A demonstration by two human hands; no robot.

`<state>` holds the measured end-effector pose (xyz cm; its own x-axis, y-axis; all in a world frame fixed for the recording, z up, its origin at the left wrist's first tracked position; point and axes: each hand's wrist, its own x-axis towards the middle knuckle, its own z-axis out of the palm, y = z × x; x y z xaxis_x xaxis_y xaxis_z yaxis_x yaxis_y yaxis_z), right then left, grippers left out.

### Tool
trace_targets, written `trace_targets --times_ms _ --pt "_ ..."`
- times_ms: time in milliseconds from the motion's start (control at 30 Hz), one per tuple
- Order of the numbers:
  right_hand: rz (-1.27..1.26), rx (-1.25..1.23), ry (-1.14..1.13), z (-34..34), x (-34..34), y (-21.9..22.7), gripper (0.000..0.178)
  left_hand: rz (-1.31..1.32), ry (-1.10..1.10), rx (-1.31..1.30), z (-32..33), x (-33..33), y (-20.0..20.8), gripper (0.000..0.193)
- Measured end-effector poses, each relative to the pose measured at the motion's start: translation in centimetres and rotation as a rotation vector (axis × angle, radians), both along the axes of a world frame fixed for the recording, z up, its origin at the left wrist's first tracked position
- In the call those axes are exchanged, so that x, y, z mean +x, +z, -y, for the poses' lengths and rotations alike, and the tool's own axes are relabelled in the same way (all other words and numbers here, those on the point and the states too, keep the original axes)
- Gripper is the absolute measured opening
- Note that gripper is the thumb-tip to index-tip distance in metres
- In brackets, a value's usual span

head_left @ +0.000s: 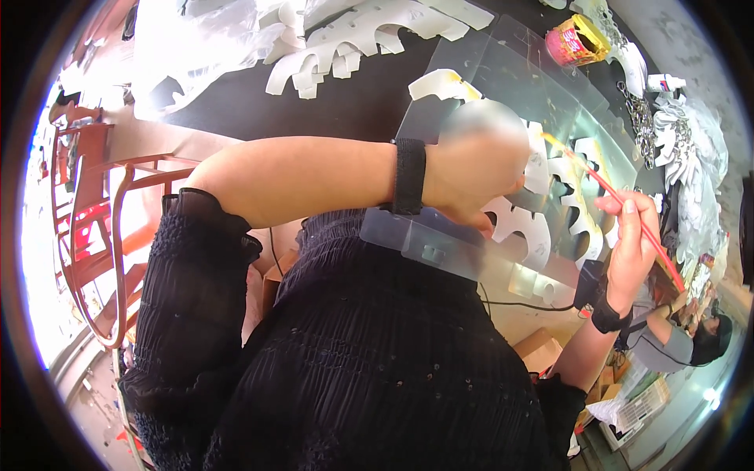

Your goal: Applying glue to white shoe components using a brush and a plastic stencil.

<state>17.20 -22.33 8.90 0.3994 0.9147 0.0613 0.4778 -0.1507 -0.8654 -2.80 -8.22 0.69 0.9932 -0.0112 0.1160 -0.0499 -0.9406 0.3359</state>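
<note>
My right hand (634, 235) grips a thin brush (606, 187) with a red handle. The brush's yellowish tip lies over white scalloped cut pieces (585, 200) spread on a clear plastic sheet (605, 125). Yellow smears mark some of the pieces' edges. My left hand (475, 177) is bent down beside a white piece with rounded notches (525, 229), its fingertips at or near that edge. The back of this hand is blurred and most fingers are hidden beneath it, so its grip cannot be told. Another white piece with a yellow edge (441, 85) lies beyond my left hand.
A pink and yellow tub (577, 41) stands at the far right, near metal chains (638, 118) and a small white bottle (666, 82). More white cut sheets (369, 35) are piled at the back. A reddish wooden chair (118, 235) is at left; another person (675, 337) sits at right.
</note>
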Motion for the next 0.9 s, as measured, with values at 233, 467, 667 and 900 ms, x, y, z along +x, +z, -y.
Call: trace_targets --times_ms 233,467,667,900 --pt "-0.02 -0.043 0.081 -0.3 -0.5 0.5 0.016 -0.003 0.006 0.001 0.0 0.0 -0.1 0.071" --pt "0.044 -0.036 0.073 -0.7 -1.1 0.3 0.015 -0.009 0.004 0.001 0.1 0.1 -0.1 0.07" --pt "0.083 -0.002 0.052 -1.0 -1.2 0.5 0.015 -0.01 0.005 0.002 0.1 0.0 0.0 0.072" --pt "-0.017 -0.014 0.048 0.2 -0.5 0.8 0.017 -0.003 -0.002 0.007 0.1 0.2 -0.1 0.072"
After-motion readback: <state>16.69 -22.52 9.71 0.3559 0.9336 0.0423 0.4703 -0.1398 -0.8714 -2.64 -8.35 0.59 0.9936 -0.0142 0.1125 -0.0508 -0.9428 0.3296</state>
